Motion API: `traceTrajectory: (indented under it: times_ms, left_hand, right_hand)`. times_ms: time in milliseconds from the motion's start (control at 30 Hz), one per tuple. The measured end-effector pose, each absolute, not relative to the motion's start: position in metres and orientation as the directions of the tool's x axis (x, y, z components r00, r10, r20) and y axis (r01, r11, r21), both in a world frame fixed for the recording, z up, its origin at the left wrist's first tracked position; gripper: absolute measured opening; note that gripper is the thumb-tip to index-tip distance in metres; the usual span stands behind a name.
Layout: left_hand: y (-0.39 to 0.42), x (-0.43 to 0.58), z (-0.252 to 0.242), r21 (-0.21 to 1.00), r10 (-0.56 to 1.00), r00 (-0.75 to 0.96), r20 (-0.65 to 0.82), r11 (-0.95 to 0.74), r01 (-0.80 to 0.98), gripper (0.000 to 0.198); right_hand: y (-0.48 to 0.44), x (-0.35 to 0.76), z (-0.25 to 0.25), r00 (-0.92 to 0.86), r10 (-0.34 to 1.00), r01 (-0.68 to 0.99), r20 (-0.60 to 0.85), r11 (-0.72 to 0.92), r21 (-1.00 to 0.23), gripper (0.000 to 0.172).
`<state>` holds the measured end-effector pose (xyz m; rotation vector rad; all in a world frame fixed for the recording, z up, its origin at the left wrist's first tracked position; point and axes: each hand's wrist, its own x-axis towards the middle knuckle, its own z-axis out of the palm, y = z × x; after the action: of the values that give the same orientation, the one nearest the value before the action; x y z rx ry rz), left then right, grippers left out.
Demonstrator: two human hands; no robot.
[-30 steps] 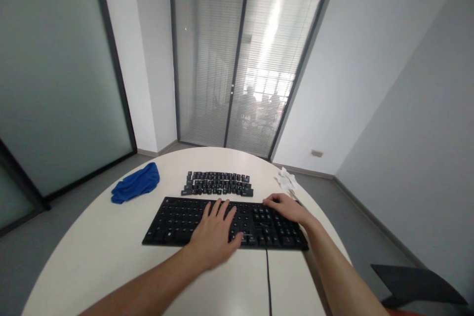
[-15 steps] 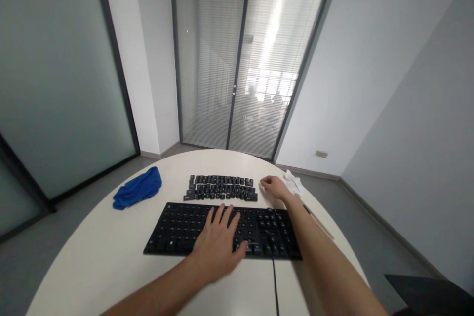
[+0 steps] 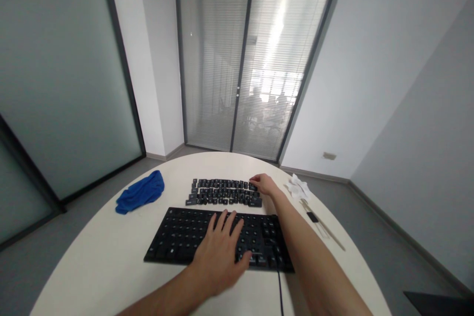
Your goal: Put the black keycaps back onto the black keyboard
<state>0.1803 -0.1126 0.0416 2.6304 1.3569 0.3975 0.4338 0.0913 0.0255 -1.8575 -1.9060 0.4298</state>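
A black keyboard (image 3: 177,237), with many of its keycaps off, lies across the near part of the table. My left hand (image 3: 218,256) rests on its middle, fingers spread. Beyond it, loose black keycaps (image 3: 224,192) stand in rows like a keyboard layout. My right hand (image 3: 264,184) is at the right end of the back rows, thumb and fingertips pinched on a keycap there, which the fingers partly hide. My right forearm covers the keyboard's right end. A black cable (image 3: 280,289) runs from the keyboard toward me.
A blue cloth (image 3: 140,191) lies at the left on the round white table (image 3: 99,252). At the right are crumpled white tissue (image 3: 298,187), a thin stick (image 3: 328,229) and a wire tool with a black grip (image 3: 313,217). A glass door (image 3: 237,69) stands behind.
My right hand has moved left to the end of the keycap rows, uncovering the tissue and the wire tool. My left hand stays on the keyboard. The view has shifted slightly.
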Motion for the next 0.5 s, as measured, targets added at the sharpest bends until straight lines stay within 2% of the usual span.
traceTrajectory:
  times_ms: [233, 500]
  left_hand:
    - [-0.113, 0.180, 0.041, 0.256, 0.815, 0.553, 0.175, -0.580, 0.774, 0.070]
    - [-0.114, 0.182, 0.045, 0.225, 0.817, 0.556, 0.156, -0.577, 0.785, 0.068]
  right_hand:
    - [0.088, 0.443, 0.024, 0.022, 0.995, 0.846, 0.093, 0.031, -0.532, 0.019]
    - [0.060, 0.473, 0.026, 0.016, 0.997, 0.804, 0.081, 0.035, -0.593, 0.026]
